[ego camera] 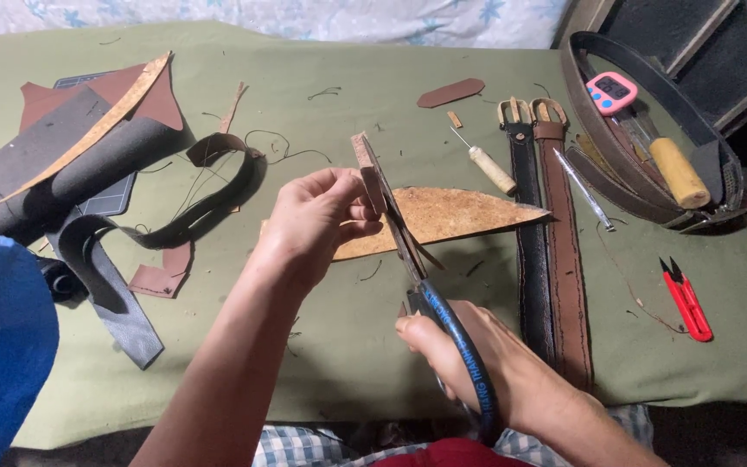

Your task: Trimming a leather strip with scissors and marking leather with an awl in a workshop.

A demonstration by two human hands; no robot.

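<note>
Left hand [317,220] is pinching a thin tan leather strip [372,177] upright above the green cloth-covered table [347,346], steadying it while right hand [456,350] is clenching blue-handled scissors [443,316], blades closing on it.

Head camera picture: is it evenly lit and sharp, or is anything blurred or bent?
Head view: soft, even light on the green cloth, only faint shadows, no strong glare; the left hand and scissors look slightly soft; the blue fabric at the near left is out of focus; edges bend a little.
</note>
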